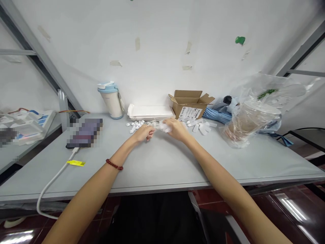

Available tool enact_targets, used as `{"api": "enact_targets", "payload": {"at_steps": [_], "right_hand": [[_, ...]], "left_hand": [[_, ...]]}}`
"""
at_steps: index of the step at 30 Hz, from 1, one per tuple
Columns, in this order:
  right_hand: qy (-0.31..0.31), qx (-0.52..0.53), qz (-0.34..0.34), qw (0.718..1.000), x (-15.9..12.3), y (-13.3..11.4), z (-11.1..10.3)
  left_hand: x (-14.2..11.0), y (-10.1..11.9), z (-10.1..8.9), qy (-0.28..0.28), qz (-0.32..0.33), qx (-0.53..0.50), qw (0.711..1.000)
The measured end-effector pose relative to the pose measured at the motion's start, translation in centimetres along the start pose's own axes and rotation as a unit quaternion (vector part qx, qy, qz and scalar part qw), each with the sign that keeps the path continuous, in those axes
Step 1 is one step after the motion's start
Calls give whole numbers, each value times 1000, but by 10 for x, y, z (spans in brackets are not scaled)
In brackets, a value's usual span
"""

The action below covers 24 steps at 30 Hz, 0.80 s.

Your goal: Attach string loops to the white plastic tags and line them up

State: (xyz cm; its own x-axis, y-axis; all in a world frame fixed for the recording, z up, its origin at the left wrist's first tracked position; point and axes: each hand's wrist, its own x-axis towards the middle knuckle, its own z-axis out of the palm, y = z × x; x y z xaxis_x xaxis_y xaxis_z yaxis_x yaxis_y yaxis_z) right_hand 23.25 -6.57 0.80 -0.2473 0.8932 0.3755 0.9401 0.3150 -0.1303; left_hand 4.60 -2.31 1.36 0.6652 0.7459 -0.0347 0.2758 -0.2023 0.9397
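Near the back of the grey table, my left hand (145, 133) has its fingers curled shut; what they hold, if anything, is hidden. Close beside it, my right hand (177, 129) is closed around a translucent whitish piece (166, 128), too blurred to name. Clear, thin material (156, 124) shows in the gap between both hands. Behind my left hand lies a pile of small white plastic parts (134, 126). To the right of my right hand, several flat, rounded white pieces (203, 127) are spread out.
Against the wall stand a cream tumbler (111, 101), a white tray (152, 112) and an open cardboard box (189, 105). On the right are a blue folded umbrella (218, 114) and a plastic-wrapped container (250, 122). A phone (85, 134) with a white cable (57, 178) lies left.
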Motion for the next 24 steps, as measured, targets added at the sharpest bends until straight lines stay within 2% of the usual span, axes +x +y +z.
{"api": "enact_targets", "payload": {"at_steps": [3, 6, 8, 10, 11, 14, 15, 16, 18, 20, 22, 24], "right_hand": [[-38, -13, -26, 999, -2, -8, 3], [-5, -20, 30, 999, -3, -8, 2], [27, -3, 60, 998, -3, -8, 0], [24, 26, 53, 998, -2, -9, 0], [18, 37, 48, 998, -1, -10, 1], [30, 39, 54, 997, 0, -11, 3], [41, 37, 55, 997, 1, -10, 4], [50, 38, 54, 997, 1, -9, 4], [65, 43, 57, 995, 0, -6, 4], [81, 52, 70, 993, 0, -3, 3], [105, 63, 91, 988, 0, 0, 0], [141, 75, 112, 981, 0, 4, -4]], "left_hand": [[-2, -1, -4, 12, -21, -28, 999], [-4, 2, -2, -23, -42, -36, 998], [-5, 6, 1, 2, -33, -83, 996], [-6, 8, 2, 38, -25, -138, 989], [-7, 8, 1, 32, -37, -150, 987], [-11, 9, -5, -72, -115, -140, 981], [-12, 10, -7, -89, -125, -149, 977], [-12, 10, -10, -80, -117, -171, 975], [-11, 10, -14, 1, -73, -213, 974], [-8, 8, -14, 67, -66, -190, 977], [-6, 5, -11, 124, -67, -93, 986], [-7, 1, -6, 243, -4, 30, 970]]}}
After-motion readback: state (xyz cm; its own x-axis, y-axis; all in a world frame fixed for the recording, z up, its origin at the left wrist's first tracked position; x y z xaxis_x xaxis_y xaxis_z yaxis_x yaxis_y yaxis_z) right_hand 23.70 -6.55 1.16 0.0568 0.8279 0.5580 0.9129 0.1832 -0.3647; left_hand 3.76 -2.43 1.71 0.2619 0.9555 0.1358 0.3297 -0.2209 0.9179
